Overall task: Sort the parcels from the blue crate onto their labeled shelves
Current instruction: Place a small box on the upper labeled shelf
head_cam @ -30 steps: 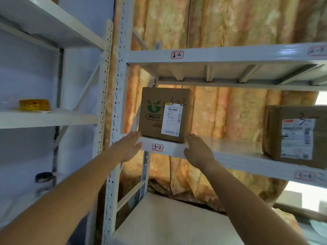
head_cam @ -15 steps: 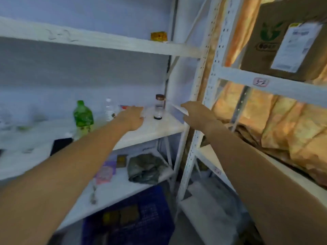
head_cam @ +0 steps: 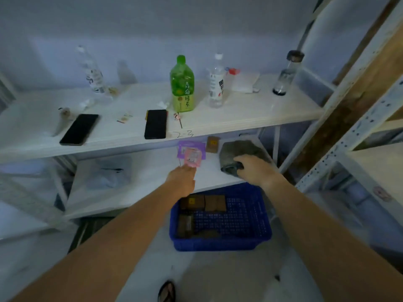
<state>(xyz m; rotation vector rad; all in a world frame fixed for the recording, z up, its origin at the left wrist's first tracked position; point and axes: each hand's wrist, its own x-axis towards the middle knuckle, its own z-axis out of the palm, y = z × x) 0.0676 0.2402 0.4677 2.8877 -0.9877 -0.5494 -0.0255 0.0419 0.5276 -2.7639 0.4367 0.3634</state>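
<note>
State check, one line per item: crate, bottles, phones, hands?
blue crate: on floor, brown parcels inside
green tea bottle: upright, capped
clear water bottle: upright, capped
glass jar: upright, lidded
left phone: flat, screen dark
right phone: flat, screen dark
left hand: empty
right hand: empty

This is a storeroom set up for sorting parcels. White metal racks with hole-punched posts stand against a bare wall. The front edge of one shelf carries a handwritten code, 2-3. On the floor near the racks stands a blue crate holding small brown boxes. Bagged packets lie on the lower shelf. Two phones and drink bottles sit on the shelf above.
</note>
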